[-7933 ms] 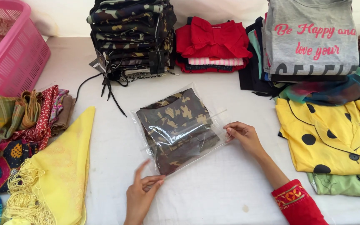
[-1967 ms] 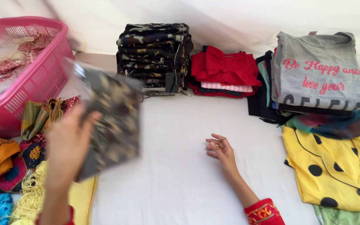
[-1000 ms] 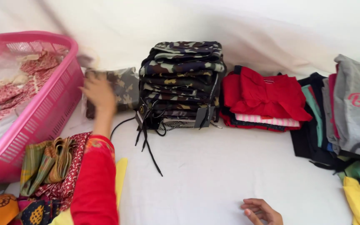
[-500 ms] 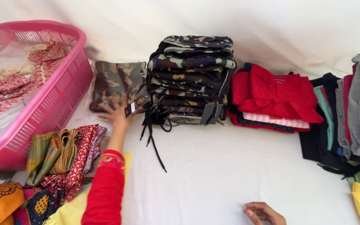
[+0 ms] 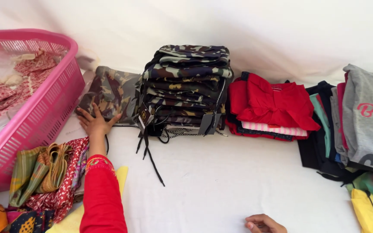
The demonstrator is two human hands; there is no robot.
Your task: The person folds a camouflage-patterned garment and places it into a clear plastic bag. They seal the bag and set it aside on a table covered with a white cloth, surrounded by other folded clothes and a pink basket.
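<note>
- White cloth [image 5: 221,181] covers the work surface and rises as a backdrop behind everything.
- Left hand [image 5: 95,122], in a red sleeve [image 5: 102,198], lies flat with fingers spread, pressing on the front edge of the bagged camouflage garment [image 5: 111,92]; it grips nothing.
- That bagged garment lies flat at about ten o'clock from the middle of the surface, wedged between the pink basket [image 5: 44,112] at its nine o'clock and the camouflage stack [image 5: 186,86] at its three o'clock, touching the stack's side.
- Right hand [image 5: 264,224] shows only partly at the six o'clock edge, resting on the cloth with fingers loosely curled, holding nothing, well apart from the left.
- Black drawstrings [image 5: 152,155] trail from the stack toward six o'clock.
- Folded patterned scarves [image 5: 48,172] lie just beside the left forearm, at its nine o'clock.
- Red folded clothes [image 5: 277,105] sit at the stack's three o'clock; a grey shirt pile [image 5: 368,116] stands farther out toward three o'clock.
- Fabric pieces fill the basket.
</note>
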